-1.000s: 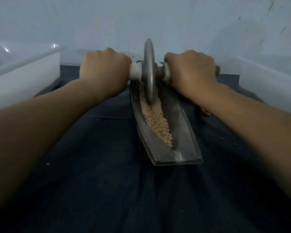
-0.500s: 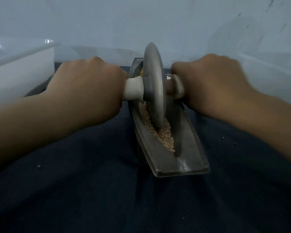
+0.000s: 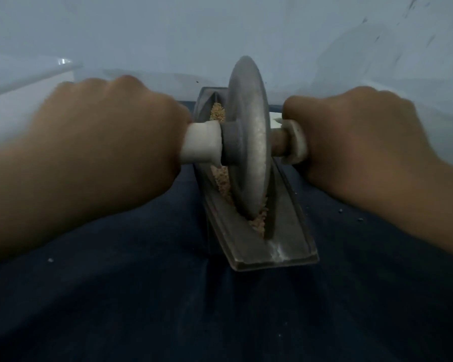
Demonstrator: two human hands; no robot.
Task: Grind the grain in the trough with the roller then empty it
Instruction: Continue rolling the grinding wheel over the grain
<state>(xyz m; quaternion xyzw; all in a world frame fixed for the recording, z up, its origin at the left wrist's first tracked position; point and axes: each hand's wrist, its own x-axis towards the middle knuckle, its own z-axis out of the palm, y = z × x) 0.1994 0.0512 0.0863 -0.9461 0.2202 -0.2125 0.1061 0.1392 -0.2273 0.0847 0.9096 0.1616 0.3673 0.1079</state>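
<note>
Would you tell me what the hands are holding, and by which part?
Both hold the grey metal disc roller by its axle handles, the left hand on the pale left one, the right hand on the right one.

roller: dull grey metal disc, matt, scuffed, worn face; handle sleeves off-white, smooth, look plastic. trough: same dark metal, matt, brighter scratched patch at near end. grain: tan, coarse, crumbly. cloth under it: dark blue woven fabric, matt. white tub at left: glossy plastic
</note>
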